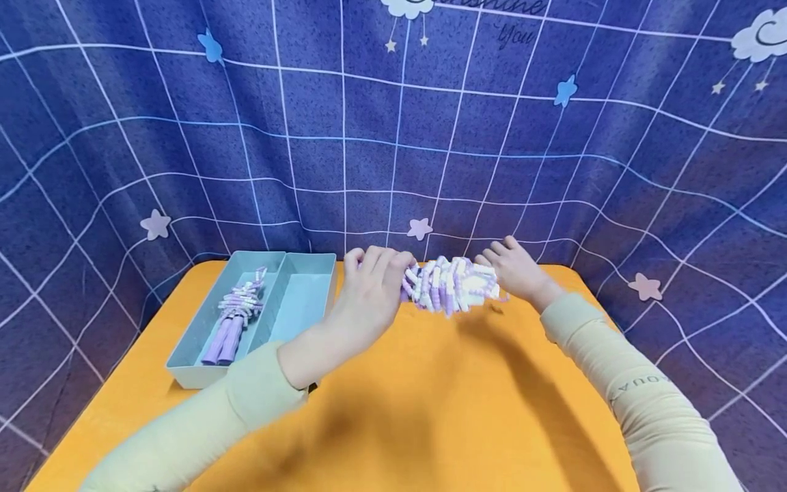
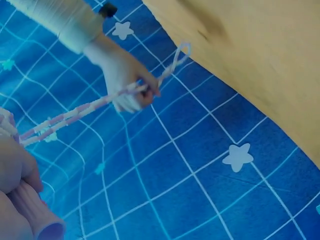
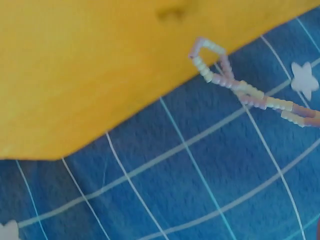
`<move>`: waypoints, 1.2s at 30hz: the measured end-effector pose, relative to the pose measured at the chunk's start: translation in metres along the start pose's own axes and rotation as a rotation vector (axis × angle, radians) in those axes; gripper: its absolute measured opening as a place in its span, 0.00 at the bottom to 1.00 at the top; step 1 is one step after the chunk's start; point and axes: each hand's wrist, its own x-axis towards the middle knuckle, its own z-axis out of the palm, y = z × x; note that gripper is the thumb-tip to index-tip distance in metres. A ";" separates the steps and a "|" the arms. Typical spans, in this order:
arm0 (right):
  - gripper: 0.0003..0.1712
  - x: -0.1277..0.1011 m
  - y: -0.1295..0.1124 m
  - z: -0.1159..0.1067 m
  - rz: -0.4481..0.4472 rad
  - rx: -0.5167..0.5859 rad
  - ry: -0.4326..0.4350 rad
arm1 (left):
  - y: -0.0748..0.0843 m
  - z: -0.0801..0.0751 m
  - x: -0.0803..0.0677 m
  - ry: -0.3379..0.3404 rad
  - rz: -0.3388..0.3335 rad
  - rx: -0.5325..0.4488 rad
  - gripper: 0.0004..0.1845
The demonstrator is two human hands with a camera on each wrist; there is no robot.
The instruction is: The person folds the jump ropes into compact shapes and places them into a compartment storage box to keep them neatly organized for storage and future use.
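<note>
A lilac-and-white beaded jump rope [image 1: 449,283] is held up over the table, its strands bundled thickly. My left hand [image 1: 369,287] grips it at the handle end, and a lilac handle [image 2: 47,220] sticks out below the fingers in the left wrist view. My right hand [image 1: 513,270] pinches beaded strands [image 2: 75,112] drawn out from the bundle. Past its fingers a small beaded loop [image 3: 225,75] hangs free. A similar jump rope [image 1: 242,301] with two lilac handles lies bundled in the left compartment of a grey-blue box [image 1: 190,352].
The box stands at the table's left side, a divider [image 1: 273,297] splitting it into two long compartments. An orange-yellow cloth covers the table [image 1: 455,410]. Behind it hangs a blue curtain [image 1: 369,164] with white lines and stars, close along the back edge.
</note>
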 end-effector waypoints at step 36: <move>0.18 0.035 -0.151 -0.070 0.057 -0.103 -0.133 | -0.054 0.049 -0.006 -0.030 -0.298 0.394 0.17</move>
